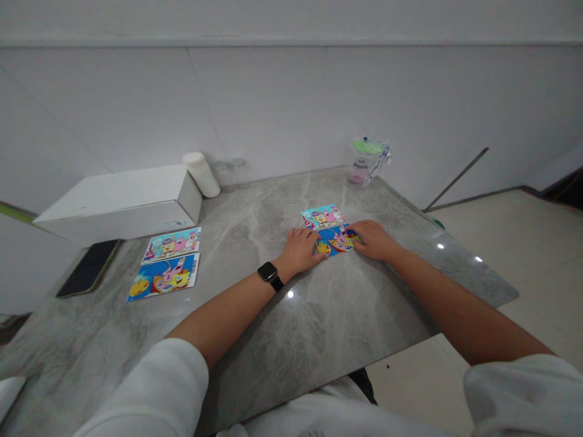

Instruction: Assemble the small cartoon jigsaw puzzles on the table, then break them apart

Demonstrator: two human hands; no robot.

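A blue cartoon card (336, 238) lies flat on the grey marbled table, between my two hands. My left hand (299, 250) rests at its left edge with fingers apart, the thumb near the bottom corner. At the right edge sits my right hand (372, 240), fingers stretched onto the card and thumb apart from them. Just beyond, a light-blue cartoon card (322, 216) lies against the blue card's top edge. A black smartwatch (268, 273) is on my left wrist.
To the left lie another light-blue card (172, 244) and blue card (164, 278), beside a dark phone (88, 268). Behind them stand a white box (122, 197) and a tilted white bottle (201, 175). A plastic-wrapped cup with a green lid (364, 161) stands by the wall.
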